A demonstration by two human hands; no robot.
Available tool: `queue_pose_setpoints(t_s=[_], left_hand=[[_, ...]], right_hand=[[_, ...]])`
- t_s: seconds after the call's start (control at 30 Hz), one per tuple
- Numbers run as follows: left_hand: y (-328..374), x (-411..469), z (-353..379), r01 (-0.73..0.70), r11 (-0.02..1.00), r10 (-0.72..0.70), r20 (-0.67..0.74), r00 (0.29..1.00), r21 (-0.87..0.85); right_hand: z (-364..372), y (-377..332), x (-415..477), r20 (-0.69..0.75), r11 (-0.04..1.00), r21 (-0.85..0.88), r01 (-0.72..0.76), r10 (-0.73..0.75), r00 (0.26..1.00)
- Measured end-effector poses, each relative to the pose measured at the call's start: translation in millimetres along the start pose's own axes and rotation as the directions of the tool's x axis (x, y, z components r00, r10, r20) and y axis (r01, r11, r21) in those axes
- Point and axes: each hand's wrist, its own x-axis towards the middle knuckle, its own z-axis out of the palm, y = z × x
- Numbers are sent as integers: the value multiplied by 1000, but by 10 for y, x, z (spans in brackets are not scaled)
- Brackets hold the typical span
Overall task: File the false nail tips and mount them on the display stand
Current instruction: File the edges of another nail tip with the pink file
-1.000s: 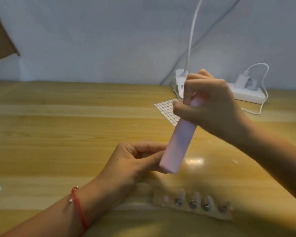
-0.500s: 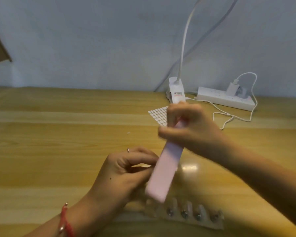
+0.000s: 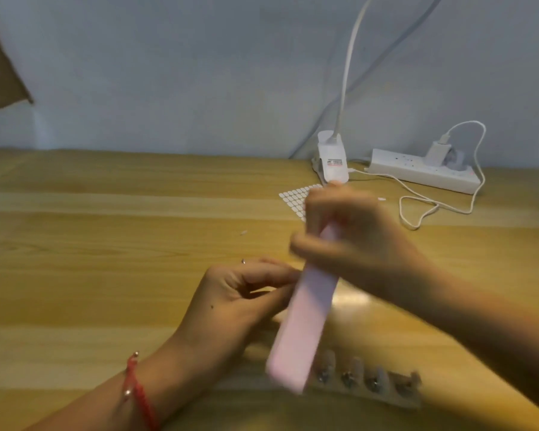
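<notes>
Head view: the step in hand looks like the filing. The right hand is clenched round the upper end of a long pink nail file, which slants down and leftward over the front part of the counter. Both the hand and the file are blurred, which fits a stroke in progress.

The left hand sits just left of the file, its thumb and forefinger curled and pinched together against the file's edge. What they pinch is hidden behind the file. Going by the task, it is most likely a false nail tip, though I cannot confirm that.

The display stand lies near the counter's front edge, right of centre, with its left end covered by the file's lower end. A row of pale mounted tips appears to stand on it, too blurred to count.

A sheet of small white stickers lies toward the back edge, partly behind the right hand. A lamp clip and a power strip sit against the back edge.

So the work seems partly done: some tips are on the stand and one is at the file. The next move probably calls for lifting the file clear, checking the filed edge, and carrying the tip down to a free spot on the stand. That needs a steady pinch, since so small a piece could easily slip out.
</notes>
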Motion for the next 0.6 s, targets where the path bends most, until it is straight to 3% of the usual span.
queue_pose_setpoints(t_s=[0.07,0.1,0.23,0.33,0.37,0.43,0.5,0.6], left_hand=[[4,7,3,45,997,-47,-26,999,-64],[5,8,5,82,990,-85,-16,996,-114],[21,5,10,193,957,-183,68,981,-214],[-1,33,-14,257,929,-261,19,965,-266],[-2,37,-27,266,922,-271,21,962,-282],[16,32,-45,255,925,-243,78,967,-282],[44,25,-50,240,931,-215,118,969,-274],[8,52,-73,273,902,-270,57,961,-336]], right_hand=[[-107,100,106,-175,991,5,-133,131,976],[-104,85,101,-194,993,7,-121,120,974],[89,-102,-38,-93,979,-76,191,-198,976],[-130,58,174,-304,994,-105,42,-73,950],[-142,53,191,-314,992,-120,40,-76,946],[11,-59,106,-185,960,-201,196,-233,955],[112,-115,6,-57,887,-258,384,-411,910],[-138,-17,235,-261,935,-261,239,-307,915]])
